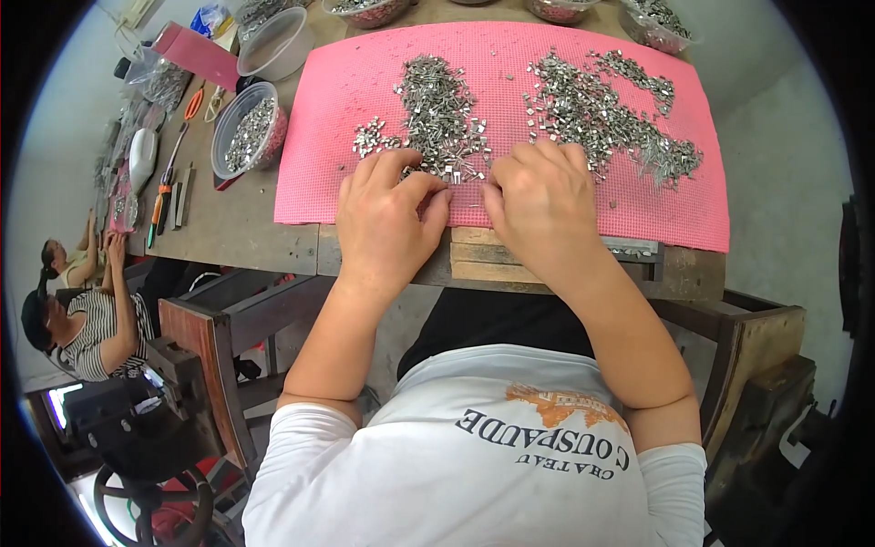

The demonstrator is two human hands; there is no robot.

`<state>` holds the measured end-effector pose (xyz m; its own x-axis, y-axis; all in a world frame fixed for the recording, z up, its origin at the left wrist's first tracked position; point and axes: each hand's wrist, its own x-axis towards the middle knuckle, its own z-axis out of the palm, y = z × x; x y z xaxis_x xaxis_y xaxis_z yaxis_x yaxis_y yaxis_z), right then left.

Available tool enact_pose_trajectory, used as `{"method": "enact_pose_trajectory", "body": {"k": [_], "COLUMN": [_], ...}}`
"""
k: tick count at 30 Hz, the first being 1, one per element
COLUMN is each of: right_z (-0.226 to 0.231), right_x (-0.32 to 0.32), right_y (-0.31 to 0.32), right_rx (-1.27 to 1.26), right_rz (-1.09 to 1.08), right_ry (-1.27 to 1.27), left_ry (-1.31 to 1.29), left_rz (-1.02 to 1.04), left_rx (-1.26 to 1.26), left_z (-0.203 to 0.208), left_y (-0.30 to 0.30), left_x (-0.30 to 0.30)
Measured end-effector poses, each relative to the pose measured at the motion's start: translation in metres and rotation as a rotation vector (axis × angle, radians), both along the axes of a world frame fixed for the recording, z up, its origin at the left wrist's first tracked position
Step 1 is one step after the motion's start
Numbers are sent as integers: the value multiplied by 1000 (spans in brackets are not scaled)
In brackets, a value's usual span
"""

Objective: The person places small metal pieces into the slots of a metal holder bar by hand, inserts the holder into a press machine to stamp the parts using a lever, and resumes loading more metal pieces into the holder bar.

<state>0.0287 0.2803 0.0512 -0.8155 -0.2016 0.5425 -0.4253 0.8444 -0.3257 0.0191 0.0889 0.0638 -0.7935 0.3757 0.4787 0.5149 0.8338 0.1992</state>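
Note:
Small silvery metal pieces lie in two loose heaps on a pink textured foam mat (337, 100). The left heap (437, 96) reaches down to my fingers, and the right heap (583, 109) spreads beyond my right hand. My left hand (387, 214) is curled at the mat's near edge, its thumb and index finger drawn together; whatever they pinch is hidden. A short gap away, my right hand (544, 205) is also closed, knuckles up, with its fingertips tucked out of sight. A few thin metal pieces (456, 173) lie between the two hands.
Left of the mat stand a clear tub of metal pieces (251, 132), a whitish tub (276, 46) and a pink bottle (196, 55). Orange-handled scissors (193, 105) and hand tools (164, 205) lie farther left. More filled bowls (658, 23) line the far edge. Two people sit at left.

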Motion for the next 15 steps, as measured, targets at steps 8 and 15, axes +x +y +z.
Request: {"method": "enact_pose_trajectory", "body": {"k": [8, 15], "right_z": [-43, -55], "right_x": [-67, -65], "right_y": [-201, -210], "right_rx": [4, 44], "right_rz": [-101, -11], "right_ry": [-19, -95], "left_ry": [22, -29], "left_rz": [-261, -135], "left_rx": [56, 49], "left_z": [-45, -64], "left_y": [-198, -213], "left_x": [-80, -61]}}
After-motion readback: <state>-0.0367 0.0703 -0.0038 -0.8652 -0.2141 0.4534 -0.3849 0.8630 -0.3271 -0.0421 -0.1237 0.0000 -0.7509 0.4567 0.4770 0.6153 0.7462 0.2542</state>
